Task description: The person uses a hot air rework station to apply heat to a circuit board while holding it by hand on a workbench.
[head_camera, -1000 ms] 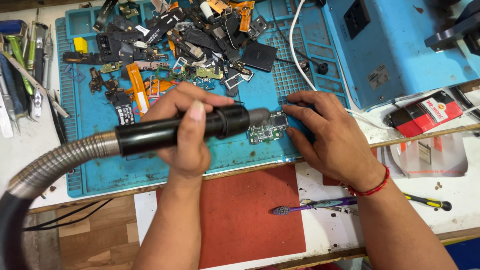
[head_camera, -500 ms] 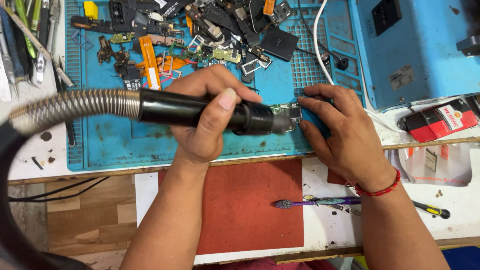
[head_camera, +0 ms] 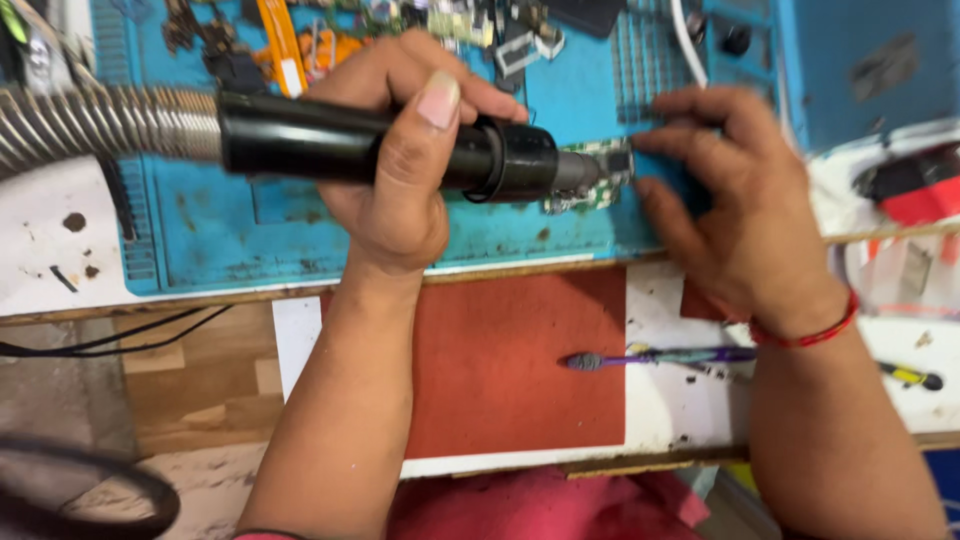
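Fingers of the left hand [head_camera: 405, 165] are wrapped tight round a black nozzle handle [head_camera: 385, 150], thumb laid over the top with the nail facing up. The handle lies nearly level across the picture, its long axis running left to right, and its narrower grey tip points right, at a small green circuit board [head_camera: 598, 172]. At the handle's left end a ribbed metal hose [head_camera: 105, 125] carries on leftward out of view.

The right hand [head_camera: 745, 205] rests just right of the board, fingers curled down and pressing on or beside the board's right edge (the hand is blurred, so whether it pinches the board or only steadies it I cannot tell). A red string bracelet [head_camera: 810, 335] circles that wrist.

The board lies flat on a blue work mat [head_camera: 290, 225], close to the mat's near edge, between the two hands, its long side roughly in line with the handle. Loose phone parts and orange ribbon cables [head_camera: 280, 45] are scattered along the far side of the mat.

Nearer the person, a red-brown pad [head_camera: 510, 360] lies on the white bench, and a purple toothbrush [head_camera: 660, 356] lies level just beside the pad's right edge, bristles toward the pad.
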